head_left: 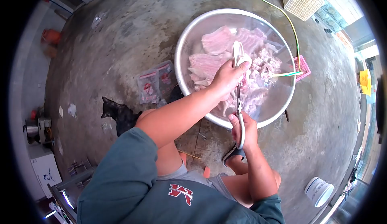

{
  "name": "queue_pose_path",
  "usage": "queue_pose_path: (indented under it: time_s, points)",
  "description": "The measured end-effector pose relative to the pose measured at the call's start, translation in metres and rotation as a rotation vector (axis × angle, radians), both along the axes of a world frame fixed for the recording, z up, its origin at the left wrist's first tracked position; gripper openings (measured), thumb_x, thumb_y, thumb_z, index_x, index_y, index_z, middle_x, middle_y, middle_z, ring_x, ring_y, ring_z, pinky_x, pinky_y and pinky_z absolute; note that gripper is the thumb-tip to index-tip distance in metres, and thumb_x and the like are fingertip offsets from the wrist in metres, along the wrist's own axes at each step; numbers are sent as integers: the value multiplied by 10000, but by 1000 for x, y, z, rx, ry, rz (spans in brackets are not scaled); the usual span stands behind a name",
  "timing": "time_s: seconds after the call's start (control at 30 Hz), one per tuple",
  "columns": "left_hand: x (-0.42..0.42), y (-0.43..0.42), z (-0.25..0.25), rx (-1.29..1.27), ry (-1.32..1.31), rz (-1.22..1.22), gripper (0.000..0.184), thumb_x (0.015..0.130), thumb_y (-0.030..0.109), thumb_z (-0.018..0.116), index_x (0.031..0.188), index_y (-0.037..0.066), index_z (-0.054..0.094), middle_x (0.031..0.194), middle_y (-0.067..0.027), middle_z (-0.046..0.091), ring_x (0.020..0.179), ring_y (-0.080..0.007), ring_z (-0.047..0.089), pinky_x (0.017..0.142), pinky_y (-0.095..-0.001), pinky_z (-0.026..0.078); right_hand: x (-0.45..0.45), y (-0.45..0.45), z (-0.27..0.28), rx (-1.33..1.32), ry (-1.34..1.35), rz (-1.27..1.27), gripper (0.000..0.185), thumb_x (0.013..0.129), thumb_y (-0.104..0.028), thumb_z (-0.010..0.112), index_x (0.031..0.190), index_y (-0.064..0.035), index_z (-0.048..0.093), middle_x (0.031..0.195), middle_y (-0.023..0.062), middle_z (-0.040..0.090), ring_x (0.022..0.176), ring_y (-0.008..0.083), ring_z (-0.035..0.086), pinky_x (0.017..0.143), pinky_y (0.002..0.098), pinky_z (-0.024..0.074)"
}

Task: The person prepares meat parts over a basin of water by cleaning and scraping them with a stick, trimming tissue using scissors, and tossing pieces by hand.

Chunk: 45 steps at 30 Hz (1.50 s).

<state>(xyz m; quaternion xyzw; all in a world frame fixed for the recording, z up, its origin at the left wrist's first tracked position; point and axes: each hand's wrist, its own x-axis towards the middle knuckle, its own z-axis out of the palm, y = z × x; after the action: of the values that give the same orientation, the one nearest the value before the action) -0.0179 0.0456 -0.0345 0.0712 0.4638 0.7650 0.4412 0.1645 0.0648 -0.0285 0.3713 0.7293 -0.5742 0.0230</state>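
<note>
My left hand (229, 78) is closed around a pale, slippery piece of meat (238, 49), whose far end stands up past my thumb. White-handled scissors (242, 132) are in my right hand (250, 133), with fingers through the handle loops. Their dark blades (238, 97) point away from me toward the meat under my left hand; whether they touch it is hidden. Both hands are over the near part of a large metal basin (179, 48). Inside lie wide pink sheets of meat (217, 40) and a heap of pale, ragged pieces (268, 60) in shallow water.
A yellow-green hose (296, 34) runs over the basin's right rim, beside a pink basket (305, 68). Plastic bags (149, 87) and a black cat (121, 115) are to the left. Small scissors (203, 135) lie near my feet. A white bucket (318, 191) stands at right.
</note>
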Motion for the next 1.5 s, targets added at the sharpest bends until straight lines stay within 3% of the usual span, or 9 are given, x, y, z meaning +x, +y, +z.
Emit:
queue_pose_path:
  time_s: [0.3,0.47,0.6,0.73,0.9,1.13,1.4,1.43,1.5]
  points:
    - [-5,-2,-2,-88,350,24,259,963,225,629,1123,29,572,824,-39,605,635,-119,591,541,-264,490,3,-1,3,106,72,-28,258,923,-241,677,833,0,648,575,-2,555,561,83,455,507,274,394]
    - [-24,-11,5,-49,-85,-35,286,971,294,601,1060,23,580,778,-77,641,651,-191,642,543,-317,516,12,2,13,-125,131,35,193,945,-205,642,947,-12,629,606,-2,578,536,79,492,515,272,433]
    - [-41,-13,4,137,-408,2,346,1001,378,513,1088,51,586,898,-121,663,840,-264,672,743,-445,552,14,4,3,-289,388,-62,291,954,-55,543,1226,-9,453,1008,129,664,922,157,637,800,301,511]
    - [-12,-8,19,169,-559,-48,455,1024,473,385,1086,69,584,1016,-161,671,953,-299,655,894,-501,503,4,37,8,-276,596,-300,374,930,-13,542,1269,-8,385,1103,212,642,889,197,655,784,323,528]
    - [23,-8,12,229,-531,-195,525,1052,457,266,1241,29,504,1173,-214,629,1035,-359,639,940,-500,470,-7,36,17,-288,644,-446,438,895,13,623,1269,-32,400,1121,145,638,938,184,645,829,318,518]
    - [35,-6,-3,272,-553,-265,580,1036,476,317,1102,-24,604,1107,-220,651,1052,-360,625,977,-464,466,-10,35,7,-141,659,-415,453,875,36,629,1271,-38,422,1010,66,614,923,127,590,813,284,494]
    - [12,-9,-25,-55,-602,-485,361,985,427,493,952,100,642,826,-59,665,783,-203,660,767,-376,509,2,41,29,217,493,-132,389,826,14,651,1195,-45,541,924,44,615,801,133,596,732,283,492]
    - [11,-10,-19,-113,-589,-491,332,944,302,592,1217,119,543,893,-39,631,708,-176,624,691,-365,516,4,43,33,212,489,-78,399,825,13,652,1203,-50,541,934,58,620,807,151,602,742,291,496]
    - [24,-9,14,-234,-411,-425,416,932,261,611,1309,129,495,893,-42,629,691,-157,618,667,-341,510,9,45,35,170,434,8,437,812,13,661,1225,-74,546,949,97,627,829,201,624,776,315,503]
